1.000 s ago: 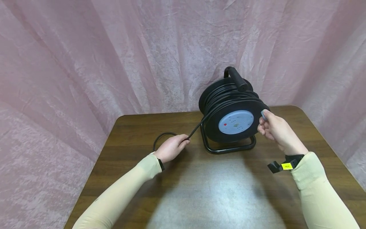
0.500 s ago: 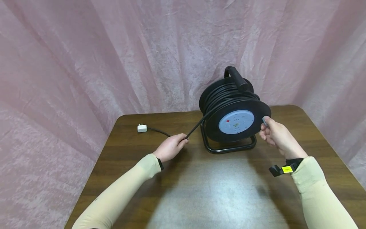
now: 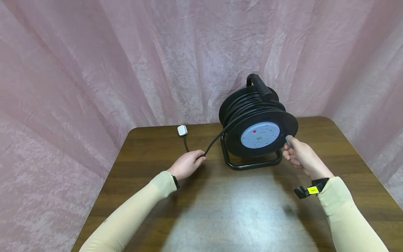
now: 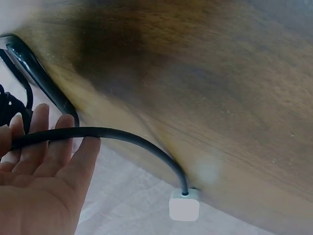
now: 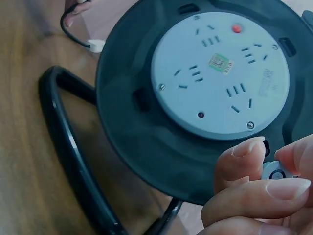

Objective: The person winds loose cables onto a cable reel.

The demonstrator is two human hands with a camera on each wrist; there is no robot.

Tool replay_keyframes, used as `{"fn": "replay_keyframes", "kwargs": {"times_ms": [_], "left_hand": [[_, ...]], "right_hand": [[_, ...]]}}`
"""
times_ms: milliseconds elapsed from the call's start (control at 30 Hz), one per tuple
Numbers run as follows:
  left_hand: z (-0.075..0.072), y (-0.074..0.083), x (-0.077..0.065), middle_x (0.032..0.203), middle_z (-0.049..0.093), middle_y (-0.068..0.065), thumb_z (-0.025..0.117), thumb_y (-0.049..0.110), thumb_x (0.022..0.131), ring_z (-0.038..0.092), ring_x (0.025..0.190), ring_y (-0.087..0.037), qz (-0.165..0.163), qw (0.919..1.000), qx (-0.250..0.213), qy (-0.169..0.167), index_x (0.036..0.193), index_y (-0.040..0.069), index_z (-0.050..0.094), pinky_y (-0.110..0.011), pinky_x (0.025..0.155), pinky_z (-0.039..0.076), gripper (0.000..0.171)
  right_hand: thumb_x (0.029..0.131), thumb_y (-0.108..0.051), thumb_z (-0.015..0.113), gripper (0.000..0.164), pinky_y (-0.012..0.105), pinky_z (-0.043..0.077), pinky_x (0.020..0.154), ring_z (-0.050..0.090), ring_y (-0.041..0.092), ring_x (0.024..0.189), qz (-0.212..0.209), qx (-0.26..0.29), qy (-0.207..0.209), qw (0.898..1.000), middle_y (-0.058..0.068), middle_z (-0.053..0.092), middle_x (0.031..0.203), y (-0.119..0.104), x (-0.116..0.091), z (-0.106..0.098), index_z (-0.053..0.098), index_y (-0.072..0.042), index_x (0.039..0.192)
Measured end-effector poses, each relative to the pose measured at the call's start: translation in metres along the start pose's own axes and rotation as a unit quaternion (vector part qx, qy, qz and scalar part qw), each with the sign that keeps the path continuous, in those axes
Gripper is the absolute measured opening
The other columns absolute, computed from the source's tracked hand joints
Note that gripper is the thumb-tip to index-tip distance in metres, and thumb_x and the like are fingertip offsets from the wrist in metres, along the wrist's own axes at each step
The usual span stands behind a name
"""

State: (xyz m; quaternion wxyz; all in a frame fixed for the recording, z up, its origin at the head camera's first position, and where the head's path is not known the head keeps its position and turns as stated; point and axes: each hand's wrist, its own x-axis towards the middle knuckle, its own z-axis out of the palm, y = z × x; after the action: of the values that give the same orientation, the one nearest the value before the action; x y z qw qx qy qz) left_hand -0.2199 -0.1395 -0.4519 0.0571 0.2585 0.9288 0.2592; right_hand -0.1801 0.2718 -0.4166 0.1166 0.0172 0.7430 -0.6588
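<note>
A black cable reel (image 3: 234, 138) stands on its tubular frame, with black cable (image 3: 248, 105) wound round the drum and a pale blue socket panel (image 3: 260, 135) on its face. My right hand (image 3: 300, 154) pinches a small grey crank knob (image 5: 275, 171) at the disc's lower right edge. To the left of the reel, my left hand (image 3: 187, 163) holds the loose run of cable (image 4: 117, 133) between thumb and fingers. Past that hand the cable ends in a white plug (image 3: 182, 130), close to the table's back edge.
The reel's carrying handle (image 3: 261, 86) rises on top. Its black base frame (image 3: 252, 166) rests on the wooden table (image 3: 239, 210). Directly behind the table hangs a pink curtain (image 3: 189, 63).
The crank knob and right hand have moved down as the disc turned clockwise. From behind the left hand the plug came into view, then swung right and back, nearer the reel.
</note>
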Motion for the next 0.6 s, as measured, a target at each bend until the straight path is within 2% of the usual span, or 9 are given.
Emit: {"fn": "replay_keyframes", "kwargs": {"times_ms": [267,400,600], "left_hand": [[0.003,-0.002,-0.001,0.098,0.069,-0.006,0.052,0.028,0.105,0.055,0.078,-0.015,0.003,1.0,-0.005,-0.005,0.114,0.01,0.067,-0.034,0.071,0.045,0.025],[0.004,0.0,0.0,0.097,0.069,-0.006,0.052,0.027,0.105,0.055,0.079,-0.015,0.011,0.9999,-0.003,-0.001,0.114,0.01,0.067,-0.034,0.073,0.046,0.024],[0.002,0.004,0.002,0.1,0.069,-0.006,0.052,0.027,0.105,0.056,0.081,-0.015,0.009,0.9998,-0.015,0.0,0.115,0.009,0.066,-0.035,0.074,0.047,0.025]], "right_hand": [[0.109,-0.046,0.031,0.047,0.02,0.026,0.039,0.03,0.003,0.042,0.017,0.011,-0.024,1.0,-0.004,0.05,0.062,0.017,0.004,0.007,0.04,-0.004,0.09],[0.109,-0.046,0.031,0.046,0.02,0.025,0.039,0.029,0.003,0.041,0.026,0.017,-0.029,0.999,-0.004,0.049,0.061,0.023,0.006,0.01,0.039,-0.005,0.088],[0.108,-0.049,0.031,0.048,0.021,0.026,0.04,0.03,0.005,0.042,0.033,-0.008,-0.028,0.999,-0.004,0.049,0.062,0.028,0.008,0.014,0.04,-0.005,0.09]]}}
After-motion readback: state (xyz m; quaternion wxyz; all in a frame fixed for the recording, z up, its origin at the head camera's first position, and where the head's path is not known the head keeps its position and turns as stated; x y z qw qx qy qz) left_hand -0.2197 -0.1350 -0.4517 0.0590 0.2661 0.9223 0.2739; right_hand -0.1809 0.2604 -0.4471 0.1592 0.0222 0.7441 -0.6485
